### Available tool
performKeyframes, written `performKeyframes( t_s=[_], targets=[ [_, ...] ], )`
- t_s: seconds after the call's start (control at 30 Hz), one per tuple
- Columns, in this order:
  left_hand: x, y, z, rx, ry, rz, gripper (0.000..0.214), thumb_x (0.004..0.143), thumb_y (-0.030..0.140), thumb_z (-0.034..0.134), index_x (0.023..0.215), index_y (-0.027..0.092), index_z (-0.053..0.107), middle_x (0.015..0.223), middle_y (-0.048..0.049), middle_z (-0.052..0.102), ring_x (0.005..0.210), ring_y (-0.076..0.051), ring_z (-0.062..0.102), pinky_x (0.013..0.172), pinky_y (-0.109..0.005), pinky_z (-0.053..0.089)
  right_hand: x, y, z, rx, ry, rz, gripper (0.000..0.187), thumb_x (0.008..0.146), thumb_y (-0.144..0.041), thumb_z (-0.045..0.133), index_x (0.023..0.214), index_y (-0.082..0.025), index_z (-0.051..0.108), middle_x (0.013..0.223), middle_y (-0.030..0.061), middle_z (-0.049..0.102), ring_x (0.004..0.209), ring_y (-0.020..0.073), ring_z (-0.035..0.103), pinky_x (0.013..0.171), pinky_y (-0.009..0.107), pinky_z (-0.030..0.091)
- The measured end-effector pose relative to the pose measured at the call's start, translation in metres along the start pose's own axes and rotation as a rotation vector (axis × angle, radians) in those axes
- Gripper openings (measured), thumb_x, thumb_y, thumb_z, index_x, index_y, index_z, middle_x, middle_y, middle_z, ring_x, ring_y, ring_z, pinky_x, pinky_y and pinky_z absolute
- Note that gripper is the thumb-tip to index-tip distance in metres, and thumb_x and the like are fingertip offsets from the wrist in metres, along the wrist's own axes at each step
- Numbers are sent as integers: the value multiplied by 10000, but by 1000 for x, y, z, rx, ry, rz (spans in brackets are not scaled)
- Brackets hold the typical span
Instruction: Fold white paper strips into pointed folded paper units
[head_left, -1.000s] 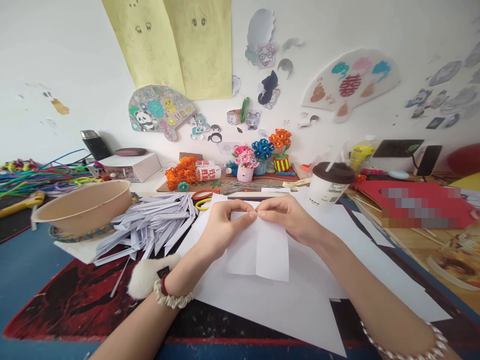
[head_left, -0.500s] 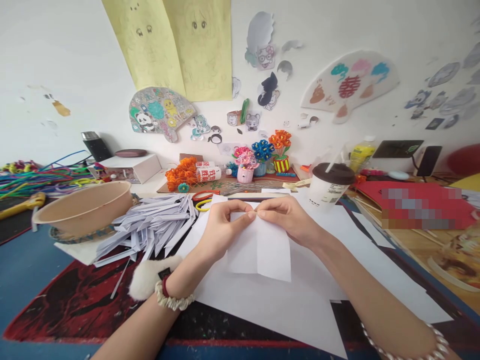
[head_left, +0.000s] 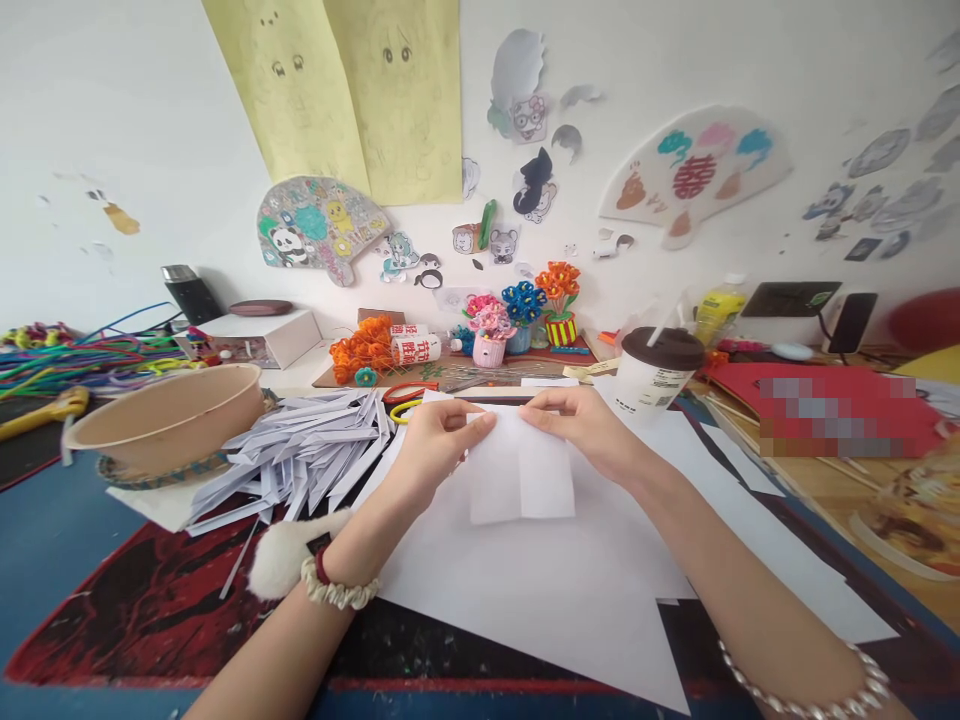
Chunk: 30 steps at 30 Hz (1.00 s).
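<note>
A small piece of white paper [head_left: 521, 475] with a crease down its middle hangs from my two hands. My left hand [head_left: 446, 435] pinches its upper left edge between thumb and fingers. Along the upper right edge, my right hand [head_left: 574, 420] holds the same paper in a pinch. Beneath it lie larger white sheets [head_left: 570, 610], spread over a dark red and black mat [head_left: 135, 600]. To the left of my left hand is a heap of folded white paper strips [head_left: 300, 450].
A beige bowl [head_left: 165, 420] stands at the left, beside the paper heap. A lidded cup [head_left: 652, 370] with a straw is behind my right hand. Small flower pots [head_left: 491, 350] line the back. A white fluffy item [head_left: 281, 562] lies by my left wrist.
My hands have moved apart along the top edge of the paper, from nearly touching at the centre to its two sides. The paper's lower edge sits slightly higher.
</note>
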<state>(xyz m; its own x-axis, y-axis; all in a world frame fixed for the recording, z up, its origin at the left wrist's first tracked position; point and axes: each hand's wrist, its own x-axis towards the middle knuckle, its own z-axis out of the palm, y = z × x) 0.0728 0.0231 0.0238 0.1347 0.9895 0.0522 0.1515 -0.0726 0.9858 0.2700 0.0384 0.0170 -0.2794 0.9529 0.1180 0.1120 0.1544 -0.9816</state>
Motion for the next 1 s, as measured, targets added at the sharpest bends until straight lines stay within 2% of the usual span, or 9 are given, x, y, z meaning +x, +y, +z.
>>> performKeyframes(
  t_s=[0.17, 0.27, 0.37, 0.47, 0.67, 0.87, 1.0],
  targets=[
    [9, -15, 0, 132, 41, -43, 306, 696, 418, 694, 576, 140, 653, 484, 2, 526, 428, -87, 413, 409, -206, 297, 7, 14, -2, -22, 36, 184, 327, 616, -460, 794, 697, -148, 738, 683, 56, 690, 622, 163, 572, 560, 276, 399],
    [13, -25, 2, 178, 71, -68, 306, 686, 410, 693, 540, 144, 653, 472, 3, 527, 422, -91, 424, 403, -203, 302, 9, 22, 1, 6, 60, 276, 282, 572, -393, 824, 644, -137, 732, 659, 67, 695, 600, 164, 577, 543, 274, 412],
    [17, -34, 4, 194, 91, -90, 294, 681, 394, 688, 528, 146, 657, 454, 3, 535, 411, -96, 438, 412, -208, 318, 11, 32, 4, -2, 122, 324, 217, 589, -340, 802, 622, -139, 726, 700, 75, 710, 636, 174, 601, 573, 278, 440],
    [21, -42, 6, 206, 109, -109, 283, 689, 388, 678, 545, 145, 671, 446, -1, 545, 406, -101, 450, 428, -215, 337, 14, 41, 5, -21, 174, 346, 189, 597, -319, 782, 641, -142, 733, 723, 75, 716, 666, 187, 618, 596, 288, 461],
    [22, -48, 8, 209, 137, -115, 266, 693, 382, 681, 568, 146, 680, 457, -2, 555, 428, -110, 472, 455, -225, 364, 18, 48, 3, -29, 188, 354, 171, 568, -292, 791, 647, -148, 741, 705, 64, 718, 658, 189, 625, 584, 279, 474],
    [21, -49, 8, 200, 159, -100, 259, 695, 377, 675, 576, 147, 684, 429, 7, 536, 410, -108, 454, 455, -233, 349, 15, 44, 4, -16, 189, 362, 215, 605, -321, 796, 667, -123, 738, 669, 74, 717, 608, 177, 627, 546, 261, 466],
    [19, -48, 9, 171, 168, -59, 280, 703, 420, 657, 645, 148, 692, 479, 9, 559, 430, -103, 439, 450, -228, 324, 13, 35, 2, 92, 120, 355, 271, 647, -346, 801, 793, -123, 749, 764, 83, 741, 674, 179, 656, 596, 258, 493]
  ],
)
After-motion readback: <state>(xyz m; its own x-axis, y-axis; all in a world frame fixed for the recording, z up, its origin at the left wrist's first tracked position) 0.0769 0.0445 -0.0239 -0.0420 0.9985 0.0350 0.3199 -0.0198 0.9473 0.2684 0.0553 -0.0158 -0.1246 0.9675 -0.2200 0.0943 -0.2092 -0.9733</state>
